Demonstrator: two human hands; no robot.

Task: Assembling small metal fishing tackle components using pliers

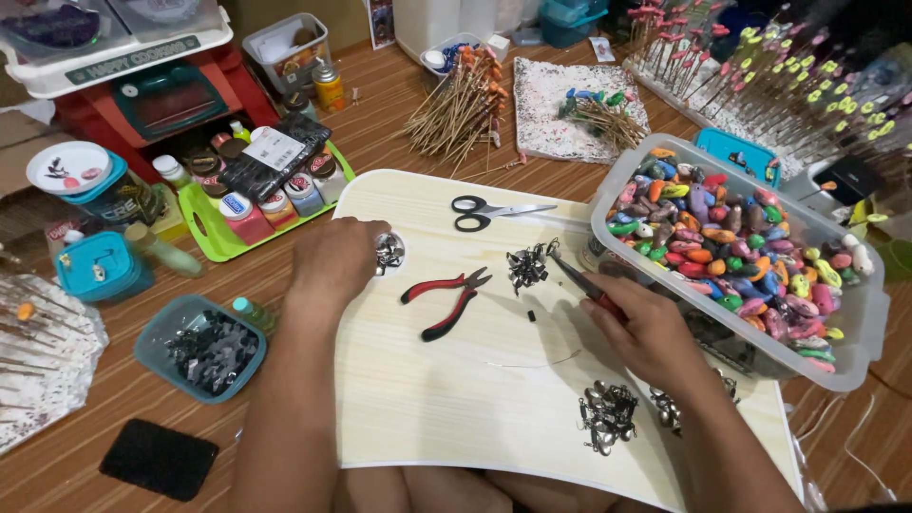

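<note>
Teal plastic marks our far left: a small teal tub (199,349) of dark bits sits on the wooden floor, with a black pad (159,459) lying in front of it. Further back we see a green tray (211,233) of little paint jars.

On the pale wooden surface (446,399) our left hand (334,258) rests knuckles up, fingers curled over a small cluster of silver metal pieces (389,251); we cannot quite tell whether it pinches one or only covers them. Just right of that hand lie red-and-black pliers (445,299), loose and apart from both hands. Above them black-handled scissors (494,213) lie flat near the surface's far edge.

Further right a dark tangle of metal hooks (527,267) sits on the surface, and the tip of a red-handled tool (584,285) touches it or lies just beside it. Our right hand (648,332) is closed around that tool's handle. Nearer us, a pile of silver swivels (608,416) lies beside the right forearm.

At the far right a clear plastic bin (845,347) brims with coloured bead-like pieces, its corner overlapping the surface.
</note>
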